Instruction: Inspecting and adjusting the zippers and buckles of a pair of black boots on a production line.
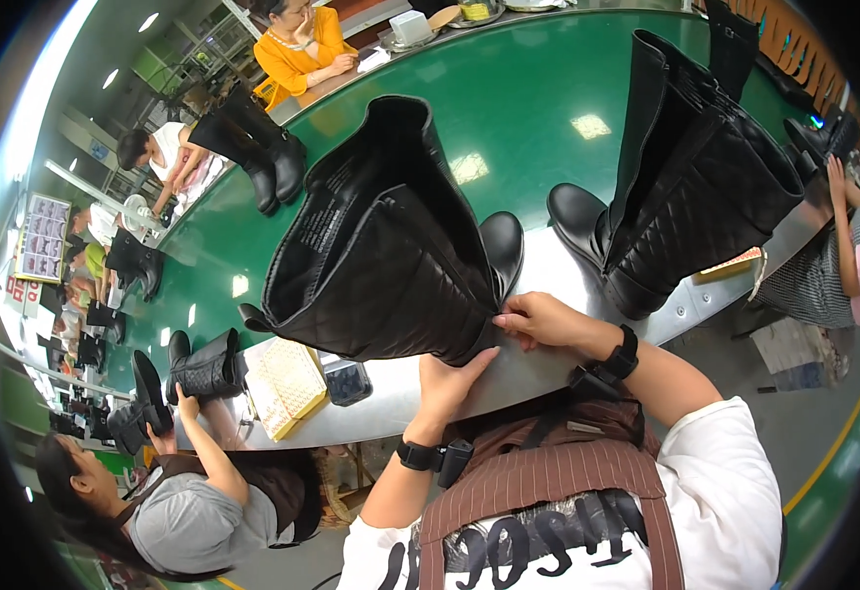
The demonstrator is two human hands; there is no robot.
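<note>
Second boot (690, 202) at upper right; yellowish box (286, 388) and phone (348, 383) at lower left, on the metal ledge (376, 418) edging the green table (528, 108). Held boot (391, 280) at centre — black, quilted, shaft gaping. Left hand (447, 383) grips its ankle from below, fingers partly hidden; right hand (540, 322) reaches in from the right — thumb and fingertip pinching the ankle seam.

Nearest are two hands (545, 321), two boots (381, 285), two wristbands (416, 455) and one phone (348, 384)
</note>
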